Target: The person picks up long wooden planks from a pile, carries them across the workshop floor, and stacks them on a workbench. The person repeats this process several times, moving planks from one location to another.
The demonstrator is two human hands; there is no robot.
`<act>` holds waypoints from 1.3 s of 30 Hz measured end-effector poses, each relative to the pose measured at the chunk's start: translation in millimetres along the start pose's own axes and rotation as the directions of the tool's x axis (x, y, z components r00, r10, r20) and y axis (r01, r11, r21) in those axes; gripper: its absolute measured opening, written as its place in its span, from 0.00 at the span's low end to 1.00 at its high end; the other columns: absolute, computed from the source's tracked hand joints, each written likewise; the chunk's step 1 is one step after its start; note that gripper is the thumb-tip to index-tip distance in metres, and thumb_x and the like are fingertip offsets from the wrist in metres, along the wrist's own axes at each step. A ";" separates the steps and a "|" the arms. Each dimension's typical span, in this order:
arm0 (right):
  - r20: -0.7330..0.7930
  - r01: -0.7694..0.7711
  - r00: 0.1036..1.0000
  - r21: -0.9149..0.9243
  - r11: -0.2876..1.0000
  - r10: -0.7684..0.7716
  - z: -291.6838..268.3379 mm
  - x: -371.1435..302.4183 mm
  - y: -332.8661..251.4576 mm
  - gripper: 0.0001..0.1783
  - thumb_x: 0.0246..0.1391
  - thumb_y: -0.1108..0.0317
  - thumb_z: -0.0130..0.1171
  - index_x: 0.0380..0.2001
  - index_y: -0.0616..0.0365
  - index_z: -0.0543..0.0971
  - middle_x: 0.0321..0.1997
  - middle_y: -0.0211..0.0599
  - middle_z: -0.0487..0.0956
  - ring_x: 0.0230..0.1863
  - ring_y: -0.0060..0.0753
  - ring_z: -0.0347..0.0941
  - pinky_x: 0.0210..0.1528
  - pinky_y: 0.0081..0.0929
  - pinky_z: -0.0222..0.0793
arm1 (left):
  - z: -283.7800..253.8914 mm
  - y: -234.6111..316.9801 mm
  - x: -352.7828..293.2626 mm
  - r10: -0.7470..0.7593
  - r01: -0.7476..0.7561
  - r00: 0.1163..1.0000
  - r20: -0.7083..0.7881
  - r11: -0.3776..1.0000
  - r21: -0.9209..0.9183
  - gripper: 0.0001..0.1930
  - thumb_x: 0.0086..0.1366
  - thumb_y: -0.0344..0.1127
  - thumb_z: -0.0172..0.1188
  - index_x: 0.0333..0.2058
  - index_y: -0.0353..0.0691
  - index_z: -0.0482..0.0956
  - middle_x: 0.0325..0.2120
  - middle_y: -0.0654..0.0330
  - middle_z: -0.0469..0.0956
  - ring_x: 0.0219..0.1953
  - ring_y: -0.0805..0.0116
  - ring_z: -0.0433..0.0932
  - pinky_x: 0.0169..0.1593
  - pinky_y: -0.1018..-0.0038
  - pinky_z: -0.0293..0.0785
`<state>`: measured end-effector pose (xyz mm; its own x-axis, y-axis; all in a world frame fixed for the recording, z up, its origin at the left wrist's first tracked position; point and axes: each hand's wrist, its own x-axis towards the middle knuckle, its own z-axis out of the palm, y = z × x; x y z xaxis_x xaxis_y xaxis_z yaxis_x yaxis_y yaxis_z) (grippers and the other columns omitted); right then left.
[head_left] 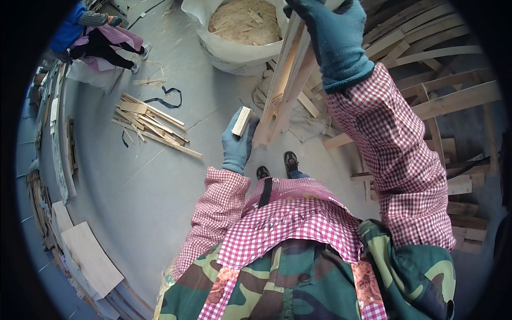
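Note:
In a blue-grey glove, my left hand (236, 146) is closed around a short wooden block (242, 122), its pale end pointing up. Just right of it, a long wooden piece with a lengthwise gap (288, 74) slopes from the top edge down towards my feet. My right hand (338, 42), gloved in blue too, is raised at the upper end of that piece. Its fingers curl over the wood there, partly cut off by the top of the picture. Whether the left hand also touches the long piece is hard to make out.
A white bulk sack (226, 50) of sawdust stands ahead. On the floor to the left lie a pile of wood strips (152, 125) and a dark strap (169, 98). Stacked timber (453, 101) fills the right side. Boards (90, 256) line the left; another person (96, 40) is far left.

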<state>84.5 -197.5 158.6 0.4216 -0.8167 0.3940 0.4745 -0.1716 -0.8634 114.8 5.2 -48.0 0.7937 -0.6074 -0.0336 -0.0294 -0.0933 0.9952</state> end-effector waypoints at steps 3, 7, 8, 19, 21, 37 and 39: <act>-0.005 0.047 0.999 -0.045 0.998 -0.048 -12.4 5.9 2.6 0.16 0.42 0.78 0.62 0.36 0.64 0.70 0.26 0.33 0.74 0.22 0.23 0.71 0.25 0.19 0.71 | 5.1 9.2 -6.4 -0.045 0.046 0.999 0.010 0.994 -0.096 0.23 0.58 0.35 0.61 0.51 0.34 0.68 0.42 0.59 0.74 0.44 0.74 0.72 0.50 0.77 0.68; -0.031 0.025 0.999 -0.064 0.998 -0.027 -11.9 7.0 2.6 0.13 0.42 0.79 0.61 0.33 0.64 0.71 0.26 0.33 0.74 0.22 0.23 0.71 0.25 0.18 0.70 | 12.3 15.1 0.8 0.033 -0.029 0.999 0.016 0.985 -0.169 0.23 0.58 0.35 0.61 0.51 0.34 0.68 0.44 0.58 0.74 0.46 0.73 0.72 0.51 0.77 0.67; 0.011 0.067 0.998 0.009 0.998 -0.067 -12.6 7.4 10.1 0.14 0.42 0.79 0.61 0.34 0.64 0.70 0.26 0.32 0.74 0.23 0.22 0.71 0.25 0.18 0.69 | 14.2 18.0 2.7 0.064 -0.057 0.998 0.027 0.971 -0.230 0.24 0.58 0.35 0.61 0.51 0.34 0.68 0.45 0.58 0.74 0.46 0.73 0.72 0.51 0.77 0.67; 0.166 -0.080 0.985 0.162 0.984 0.052 41.5 -5.3 -6.9 0.27 0.36 0.73 0.69 0.42 0.63 0.69 0.29 0.33 0.76 0.27 0.22 0.72 0.28 0.18 0.70 | 43.0 51.9 48.2 0.280 -0.254 0.958 0.054 0.925 -0.284 0.32 0.58 0.31 0.59 0.59 0.37 0.55 0.59 0.55 0.57 0.60 0.69 0.57 0.60 0.74 0.57; 0.069 -0.023 0.997 -0.121 0.992 0.032 31.1 0.7 -1.6 0.29 0.36 0.66 0.70 0.42 0.63 0.70 0.29 0.36 0.76 0.27 0.26 0.73 0.30 0.21 0.70 | 54.4 39.8 52.7 0.163 -0.125 0.983 0.090 0.936 -0.328 0.35 0.57 0.29 0.59 0.61 0.38 0.51 0.59 0.55 0.57 0.59 0.69 0.58 0.61 0.74 0.56; 0.234 -0.246 0.956 0.299 0.922 0.179 35.9 -9.9 8.9 0.29 0.38 0.72 0.69 0.44 0.62 0.67 0.38 0.33 0.74 0.38 0.22 0.71 0.41 0.18 0.69 | 36.4 36.0 63.3 0.146 -0.150 0.989 -0.037 0.983 -0.107 0.32 0.45 0.32 0.71 0.49 0.33 0.67 0.42 0.59 0.73 0.42 0.72 0.72 0.48 0.76 0.71; 0.375 -0.231 0.917 0.225 0.947 0.135 25.1 0.5 17.8 0.30 0.40 0.67 0.69 0.45 0.59 0.67 0.39 0.30 0.73 0.40 0.21 0.70 0.43 0.18 0.67 | 34.9 37.8 63.4 0.168 -0.168 0.985 -0.048 0.986 0.006 0.31 0.45 0.32 0.71 0.48 0.33 0.68 0.40 0.60 0.74 0.40 0.73 0.73 0.45 0.77 0.73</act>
<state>112.5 -187.1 151.3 0.7405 -0.5653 0.3635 0.5256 0.1500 -0.8374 142.8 -64.4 -15.7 0.8054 -0.5763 0.1382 -0.1655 0.0052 0.9862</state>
